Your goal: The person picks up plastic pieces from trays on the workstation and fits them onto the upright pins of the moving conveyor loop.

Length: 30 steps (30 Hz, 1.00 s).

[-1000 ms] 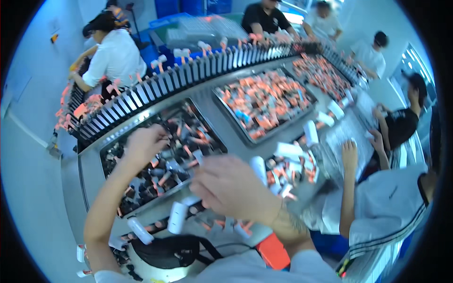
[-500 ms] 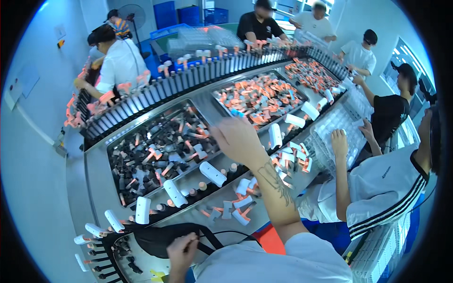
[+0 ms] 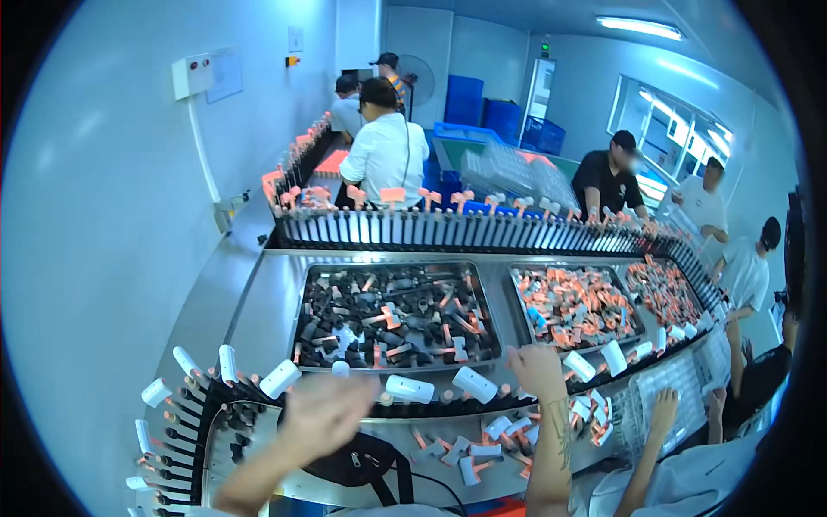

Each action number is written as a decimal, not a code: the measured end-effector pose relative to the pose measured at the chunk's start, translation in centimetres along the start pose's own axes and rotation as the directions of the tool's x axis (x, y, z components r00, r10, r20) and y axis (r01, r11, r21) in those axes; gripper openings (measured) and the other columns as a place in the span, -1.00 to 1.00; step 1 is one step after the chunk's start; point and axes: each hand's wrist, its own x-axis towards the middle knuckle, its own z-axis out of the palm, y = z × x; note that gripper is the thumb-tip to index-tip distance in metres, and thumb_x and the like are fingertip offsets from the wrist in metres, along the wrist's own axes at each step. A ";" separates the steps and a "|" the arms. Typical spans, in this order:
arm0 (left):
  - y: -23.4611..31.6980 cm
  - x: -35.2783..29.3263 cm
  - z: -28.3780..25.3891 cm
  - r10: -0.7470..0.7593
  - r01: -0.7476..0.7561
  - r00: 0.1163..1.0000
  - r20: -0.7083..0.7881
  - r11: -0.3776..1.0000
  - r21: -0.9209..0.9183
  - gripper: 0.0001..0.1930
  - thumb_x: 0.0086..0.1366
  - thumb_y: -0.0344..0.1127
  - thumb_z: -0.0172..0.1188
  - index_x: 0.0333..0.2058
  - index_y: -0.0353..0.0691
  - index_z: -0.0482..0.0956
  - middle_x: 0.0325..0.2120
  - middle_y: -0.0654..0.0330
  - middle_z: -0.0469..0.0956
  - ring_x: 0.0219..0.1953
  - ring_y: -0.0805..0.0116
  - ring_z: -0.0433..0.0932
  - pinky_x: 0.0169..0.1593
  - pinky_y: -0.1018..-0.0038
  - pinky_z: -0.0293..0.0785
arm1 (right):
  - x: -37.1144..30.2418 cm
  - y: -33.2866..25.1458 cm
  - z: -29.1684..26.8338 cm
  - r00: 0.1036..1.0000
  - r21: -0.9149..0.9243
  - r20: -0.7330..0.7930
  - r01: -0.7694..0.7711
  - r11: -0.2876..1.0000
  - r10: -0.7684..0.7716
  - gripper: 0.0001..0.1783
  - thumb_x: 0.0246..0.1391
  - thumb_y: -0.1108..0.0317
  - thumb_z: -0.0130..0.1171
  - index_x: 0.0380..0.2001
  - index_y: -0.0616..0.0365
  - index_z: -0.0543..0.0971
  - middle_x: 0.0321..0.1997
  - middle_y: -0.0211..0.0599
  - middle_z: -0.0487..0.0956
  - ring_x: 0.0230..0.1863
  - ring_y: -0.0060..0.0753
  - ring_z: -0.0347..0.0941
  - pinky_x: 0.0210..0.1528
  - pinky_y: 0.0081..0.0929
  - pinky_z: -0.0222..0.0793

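Head view, writing: paper sheet (image 3: 226, 73) on the wall (image 3: 129, 172), too small for me to read.
Left tray (image 3: 392, 264): dark pieces (image 3: 422, 303), some orange-handled ones mixed in.
Middle tray (image 3: 628, 297): orange and grey pieces (image 3: 586, 297), one blue item (image 3: 536, 317).
White-headed pieces (image 3: 409, 389): along a row of pegs (image 3: 446, 396), several between my hands.
Left hand (image 3: 327, 414): blurred, near the row; grip, I cannot tell.
Right hand (image 3: 534, 370): over the row; whether holding, I cannot tell.

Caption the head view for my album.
Left hand and right hand by a row of white pieces, trays of small parts beyond.
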 end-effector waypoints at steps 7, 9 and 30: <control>1.0 14.9 -10.9 0.465 -0.603 0.165 -0.870 0.745 0.284 -0.80 0.35 -0.37 0.11 -0.25 -0.40 0.61 -0.29 0.06 0.65 -0.24 0.06 0.59 -0.07 0.21 0.51 | 0.9 -4.4 -2.2 0.908 0.100 -0.247 0.372 0.923 -0.339 -0.77 0.23 0.22 0.06 -0.34 0.05 0.65 -0.34 -0.17 0.65 -0.20 0.04 0.55 -0.11 0.04 0.37; -5.3 27.2 -15.3 0.582 -0.315 0.137 -0.802 0.793 0.521 -0.70 0.38 -0.31 0.11 -0.07 -0.44 0.60 -0.24 0.03 0.66 -0.21 0.20 0.62 -0.08 0.33 0.53 | 3.3 -9.1 -9.0 0.914 -0.078 -0.234 0.322 0.943 -0.332 -0.79 0.19 0.29 0.06 -0.42 0.10 0.63 -0.37 -0.18 0.64 -0.20 0.03 0.56 -0.12 0.00 0.40; 2.5 -16.9 6.3 0.056 -0.022 0.939 0.340 0.994 -0.105 -0.77 0.03 -0.45 0.36 -0.27 -0.11 0.67 -0.29 0.27 0.63 -0.49 0.38 0.64 -0.47 0.52 0.54 | 4.5 -10.4 -4.5 0.863 0.054 -0.376 0.385 0.921 -0.339 -0.75 0.25 0.25 0.02 -0.29 0.13 0.63 -0.17 -0.14 0.64 -0.08 -0.01 0.55 -0.05 0.00 0.41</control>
